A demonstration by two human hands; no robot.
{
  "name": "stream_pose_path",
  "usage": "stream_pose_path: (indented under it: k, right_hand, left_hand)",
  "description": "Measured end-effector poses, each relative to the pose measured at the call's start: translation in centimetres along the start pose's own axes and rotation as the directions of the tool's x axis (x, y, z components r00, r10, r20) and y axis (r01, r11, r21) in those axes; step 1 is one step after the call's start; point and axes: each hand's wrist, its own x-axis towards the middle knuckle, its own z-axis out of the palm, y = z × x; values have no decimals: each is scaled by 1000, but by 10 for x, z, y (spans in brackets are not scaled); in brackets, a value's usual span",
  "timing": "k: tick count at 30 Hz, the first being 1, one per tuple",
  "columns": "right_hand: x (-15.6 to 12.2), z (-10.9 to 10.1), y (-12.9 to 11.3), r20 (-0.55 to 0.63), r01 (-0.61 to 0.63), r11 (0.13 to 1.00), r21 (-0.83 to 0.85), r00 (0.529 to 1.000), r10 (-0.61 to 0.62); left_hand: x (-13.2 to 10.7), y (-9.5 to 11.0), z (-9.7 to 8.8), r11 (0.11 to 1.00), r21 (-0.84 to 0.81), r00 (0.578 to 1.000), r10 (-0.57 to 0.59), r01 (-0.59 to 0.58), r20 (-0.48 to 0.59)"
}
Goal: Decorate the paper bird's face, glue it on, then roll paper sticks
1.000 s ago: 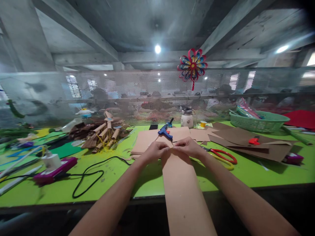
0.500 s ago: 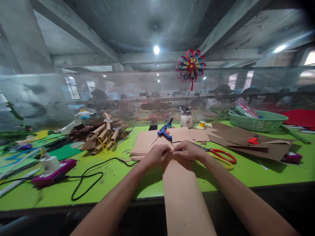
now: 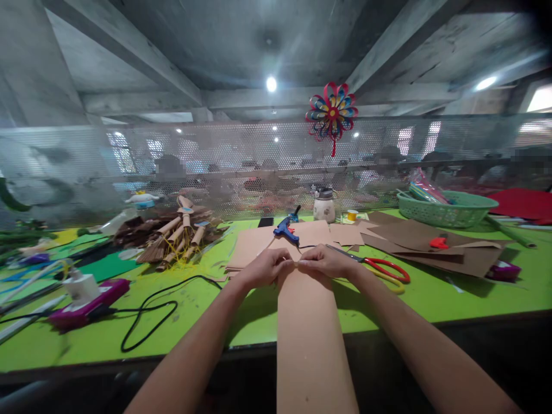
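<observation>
A long strip of brown kraft paper (image 3: 311, 339) runs from my fingertips down over the table's front edge. My left hand (image 3: 272, 267) pinches its far end between thumb and fingers. Right beside it, my right hand (image 3: 321, 261) pinches the same end, the two thumbs almost meeting. The paper's far edge is mostly hidden by my fingers. Just beyond them a blue glue gun (image 3: 287, 232) lies on a stack of brown paper sheets (image 3: 245, 247). Scissors with red and yellow handles (image 3: 388, 270) lie by my right wrist.
To the left are a purple power strip (image 3: 88, 305) with a black cord (image 3: 149, 307) and a bundle of rolled paper pieces (image 3: 176, 236). Rightward lie dark brown sheets (image 3: 414, 238) and a green basket (image 3: 452, 210). A white jar (image 3: 324, 207) stands at the back, before a perforated screen (image 3: 241, 155).
The paper strip has swung slightly left and lies straighter. Both hands still pinch its end, with the thumbs now drawn level. The whole view has shifted a little.
</observation>
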Motion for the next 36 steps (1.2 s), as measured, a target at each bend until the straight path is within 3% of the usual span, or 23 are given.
stream_pose_path:
  k: [6, 14, 17, 20, 26, 29, 32, 36]
  right_hand:
    - [-3, -9, 7, 23, -36, 999, 13, 999, 36]
    - [-3, -14, 9, -200, -112, 967, 230, 967, 159]
    - [-4, -13, 7, -249, -62, 947, 316, 957, 146]
    - [-5, -13, 7, -245, -15, 932, 361, 963, 111]
    - [-5, -15, 11, -260, -36, 919, 393, 954, 148]
    - [-6, -21, 15, -183, -58, 919, 390, 973, 139]
    - [-7, -25, 18, -103, -75, 907, 415, 986, 128]
    - [-6, -25, 21, -211, -77, 902, 425, 961, 181]
  left_hand:
    - [5, -13, 0, 993, -107, 998, -55, 56, 4]
    - [6, -15, -6, 978, -199, 988, -84, 57, -131]
    - [5, -11, -6, 956, -287, 987, -100, 59, -130]
    - [4, -6, -6, 940, -334, 987, -115, 72, -111]
    - [5, -9, -8, 953, -301, 992, -66, 31, -107]
    - [6, -15, -10, 948, -317, 997, -1, -22, -72]
    - [8, -19, -11, 950, -312, 992, -11, -29, -126]
    - [11, -20, -10, 938, -347, 979, -62, -10, -196]
